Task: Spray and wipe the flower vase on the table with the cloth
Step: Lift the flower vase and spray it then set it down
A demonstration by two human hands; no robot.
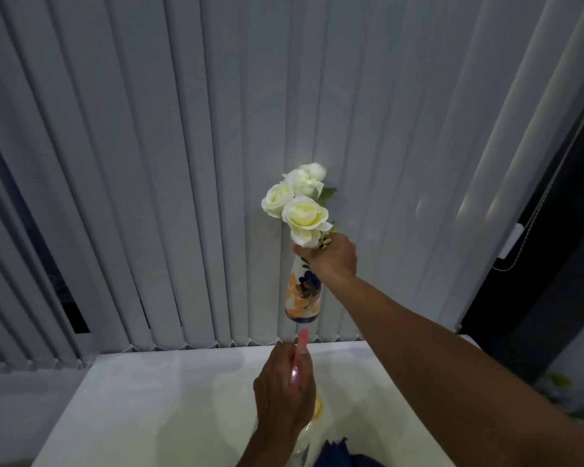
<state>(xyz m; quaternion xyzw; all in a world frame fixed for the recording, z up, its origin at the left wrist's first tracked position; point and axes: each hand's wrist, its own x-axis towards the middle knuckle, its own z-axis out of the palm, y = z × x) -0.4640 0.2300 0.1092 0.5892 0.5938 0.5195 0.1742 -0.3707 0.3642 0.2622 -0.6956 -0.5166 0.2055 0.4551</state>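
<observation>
We were at the spraying step. Our right hand (331, 261) was wrapped tight around the neck of the flower vase (303, 293), lifting it clear of the white table (169, 392), so the painted body hung below the grip and the white roses (299, 203) stood above it, in front of the vertical blinds (182, 163). Our left hand (284, 396) was closed on the spray bottle (299, 362), whose pink head poked out above the fingers and pointed up at the vase's base, just below it and not touching.

By our judgement, the next move called for a squeeze of the trigger with the nozzle raised toward the vase's side, then setting the bottle down so the cloth (338, 455) could be taken up.

The bottle's body was mostly hidden under the left hand, and its trigger could not be seen. The dark blue cloth lay below the left wrist, cut off by the frame's bottom edge. We could not tell what the yellow patch beside the bottle was.
</observation>
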